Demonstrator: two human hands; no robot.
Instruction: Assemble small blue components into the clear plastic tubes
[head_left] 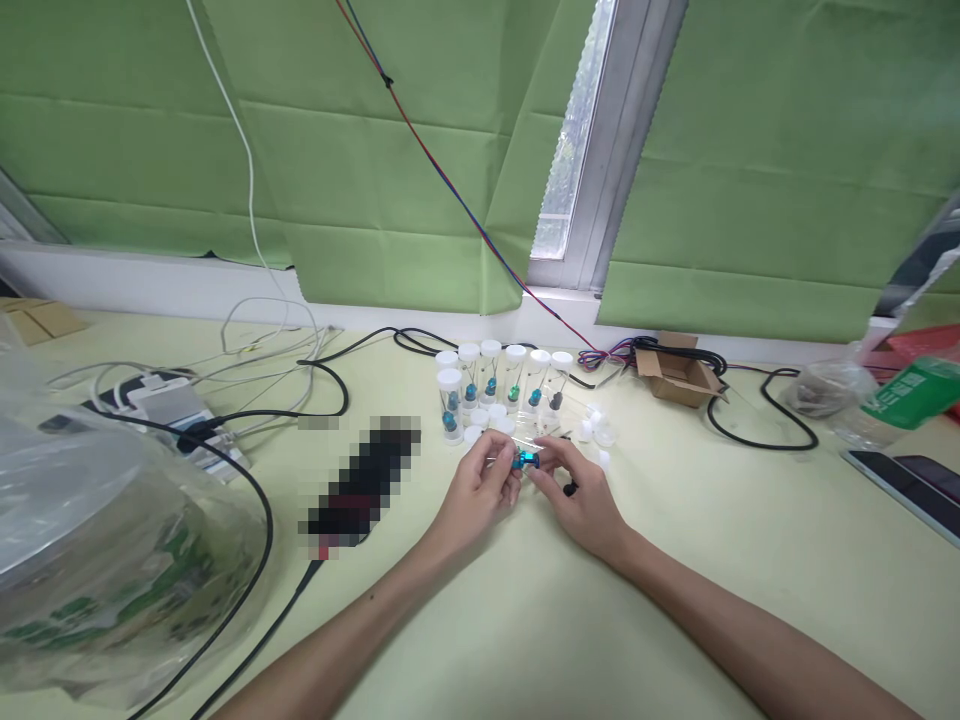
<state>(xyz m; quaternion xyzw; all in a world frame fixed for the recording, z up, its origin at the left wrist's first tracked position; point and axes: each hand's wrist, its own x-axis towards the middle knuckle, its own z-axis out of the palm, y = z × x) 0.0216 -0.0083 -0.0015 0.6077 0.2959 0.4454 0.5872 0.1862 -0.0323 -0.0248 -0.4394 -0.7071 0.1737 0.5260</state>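
Note:
A small shiny blue part with a dark end sits between my two hands. My left hand pinches its left end between thumb and fingers. The thumb and index finger of my right hand close around its right end. A small black piece shows by the right hand's curled fingers; whether it is held or on the table I cannot tell. Just beyond my hands stand several clear tubes with white caps, most with a blue or green part inside. Loose white caps lie in front of them.
More small clear and white pieces lie right of the tubes. Behind are an open cardboard box and black cables. Phones lie at right. At left are a plastic bag, a power strip and a blurred dark object.

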